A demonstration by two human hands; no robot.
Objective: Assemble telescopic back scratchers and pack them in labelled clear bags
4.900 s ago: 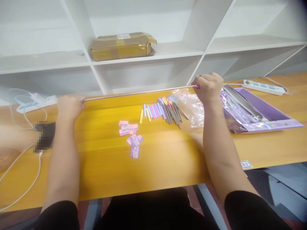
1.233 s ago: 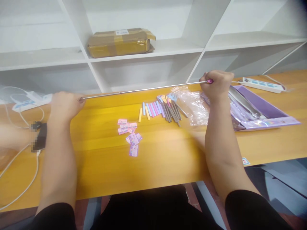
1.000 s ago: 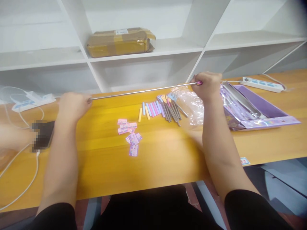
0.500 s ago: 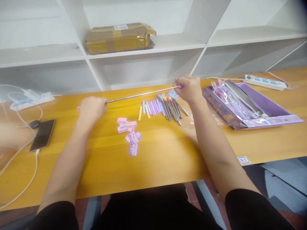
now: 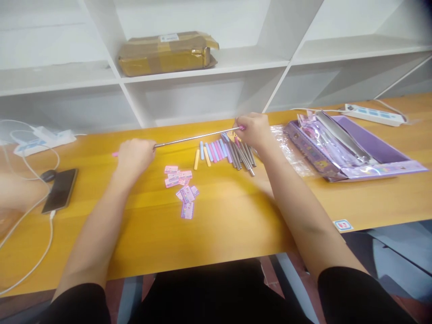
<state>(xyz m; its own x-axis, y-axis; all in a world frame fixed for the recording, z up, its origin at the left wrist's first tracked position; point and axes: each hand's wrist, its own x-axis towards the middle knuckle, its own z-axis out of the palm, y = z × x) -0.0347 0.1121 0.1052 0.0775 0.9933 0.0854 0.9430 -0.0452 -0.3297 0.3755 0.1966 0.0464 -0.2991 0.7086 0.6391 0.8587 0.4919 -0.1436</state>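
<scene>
A white shelving unit (image 5: 205,101) is positioned along the rear edge of the wooden tabletop (image 5: 236,238). A purple box (image 5: 388,146), loaded with clear-wrapped items, is placed open on the right part of the tabletop, toward the rear edge. A taped cardboard box (image 5: 165,56) is stored on a shelf above the rear edge. A telescopic metal rod (image 5: 199,136) with pink ends is held slightly slanted between both hands, toward the rear edge of the tabletop. Its left portion is gripped in the left hand (image 5: 135,155), closed as a fist, with one pink end projecting beyond. The other pink end is gripped in the right hand (image 5: 254,129), also closed.

Near the rear edge, a power strip (image 5: 64,140) is located at the left and a second power strip (image 5: 374,114) at the right. Clear plastic wrapping (image 5: 293,157) is laid between the right wrist and the purple box. Beside it, grey-handled back scratchers (image 5: 241,157) are bunched, their hand-shaped heads partly covered by the right hand. A smartphone (image 5: 60,191) is connected to a white cable at the left. Pastel sticks (image 5: 216,151) are arranged beside the back scratchers. Pink cards (image 5: 173,181) and purple cards (image 5: 187,195) are grouped mid-tabletop; a sticker (image 5: 343,225) is located at the front edge, right.
</scene>
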